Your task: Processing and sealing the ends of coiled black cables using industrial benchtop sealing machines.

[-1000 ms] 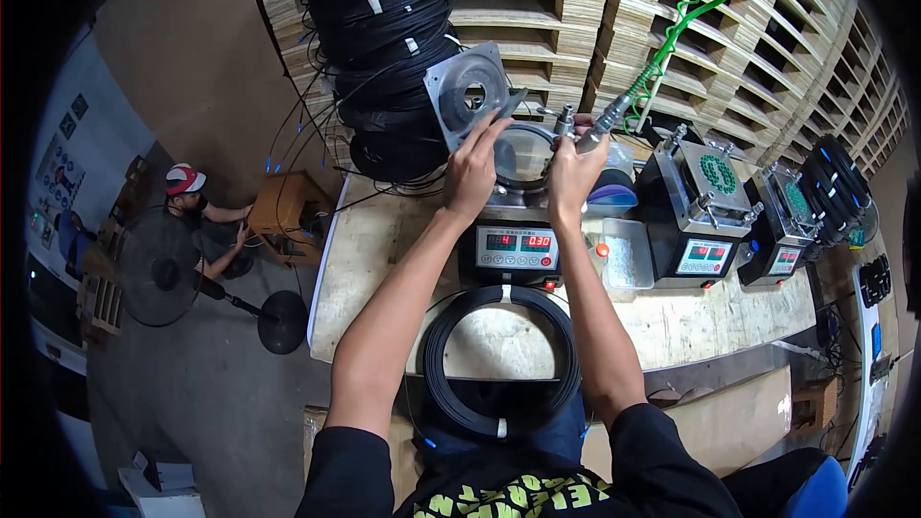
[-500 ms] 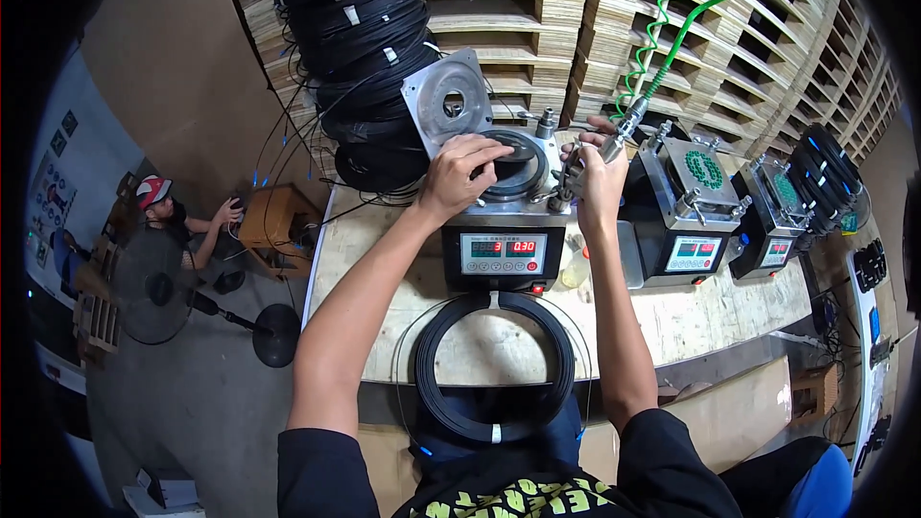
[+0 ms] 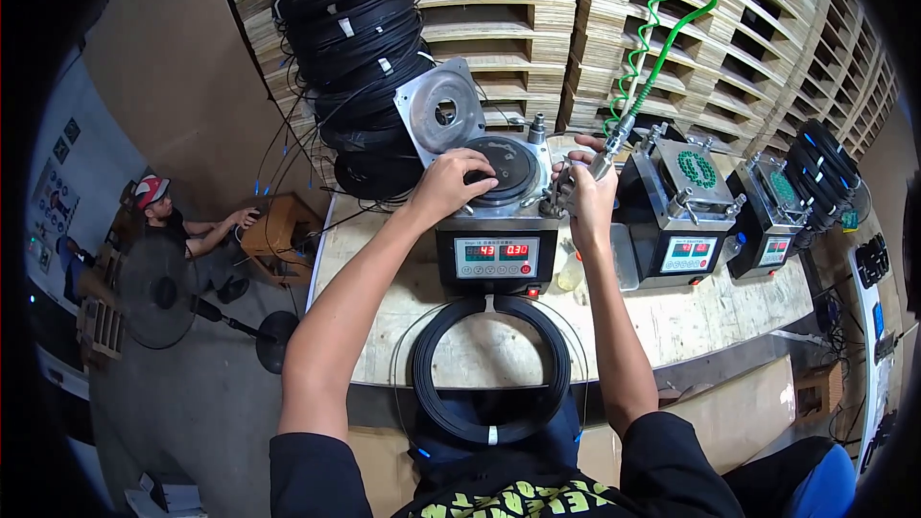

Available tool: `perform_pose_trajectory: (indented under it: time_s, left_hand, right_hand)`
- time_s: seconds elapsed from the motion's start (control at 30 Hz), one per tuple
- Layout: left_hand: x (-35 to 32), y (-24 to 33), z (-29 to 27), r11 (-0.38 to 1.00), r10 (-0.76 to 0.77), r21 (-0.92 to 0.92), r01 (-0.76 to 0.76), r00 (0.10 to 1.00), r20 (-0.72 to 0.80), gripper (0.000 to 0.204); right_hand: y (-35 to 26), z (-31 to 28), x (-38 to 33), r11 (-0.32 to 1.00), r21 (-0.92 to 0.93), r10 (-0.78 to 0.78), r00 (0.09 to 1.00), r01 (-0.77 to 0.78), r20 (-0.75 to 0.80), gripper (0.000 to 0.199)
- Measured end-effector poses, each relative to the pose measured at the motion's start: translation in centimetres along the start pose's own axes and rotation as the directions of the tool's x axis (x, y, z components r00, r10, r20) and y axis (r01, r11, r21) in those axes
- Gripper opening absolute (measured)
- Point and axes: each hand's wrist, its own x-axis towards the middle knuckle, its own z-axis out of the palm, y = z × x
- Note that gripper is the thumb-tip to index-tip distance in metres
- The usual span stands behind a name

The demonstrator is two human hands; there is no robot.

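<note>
Both hands hardly moved: left hand (image 3: 451, 182) presses the black disc (image 3: 504, 168), right hand (image 3: 587, 194) grip clenched on the air nozzle (image 3: 607, 155).

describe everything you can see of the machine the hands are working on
The machine is a dark box standing on the pale wooden bench, with a front panel of two red digit displays. On top lies a round dark plate; its square grey metal lid with a central hole is tilted open behind. The left hand rests on the plate; the right hand holds an air nozzle beside it.
</note>
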Motion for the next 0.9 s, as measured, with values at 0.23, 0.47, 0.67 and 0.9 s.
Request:
perform_pose_trajectory:
  time_s: [0.23,0.47,0.67,0.9]
  left_hand:
    - [0.6,0.2,-0.4,0.999,-0.034,-0.02,0.037,0.99,0.134,0.029]
    - [1.2,-0.2,-0.3,0.999,0.046,-0.012,-0.045,0.984,0.173,0.028]
    - [0.7,0.4,-0.9,0.997,0.08,-0.013,-0.079,0.987,0.137,0.021]
    - [0.7,1.0,-0.4,0.999,0.011,0.039,-0.016,0.993,0.117,0.022]
  right_hand:
    - [-0.5,-0.1,0.0,0.996,0.083,0.037,0.999,-0.04,0.031,0.044]
    - [-1.3,0.5,0.0,0.991,0.124,0.044,0.995,-0.055,0.087,0.044]
    - [-1.9,-0.2,0.4,0.993,0.095,0.056,0.988,-0.07,0.143,0.046]
    - [-3.9,-7.9,7.1,0.938,-0.344,0.017,0.99,0.033,0.142,0.022]
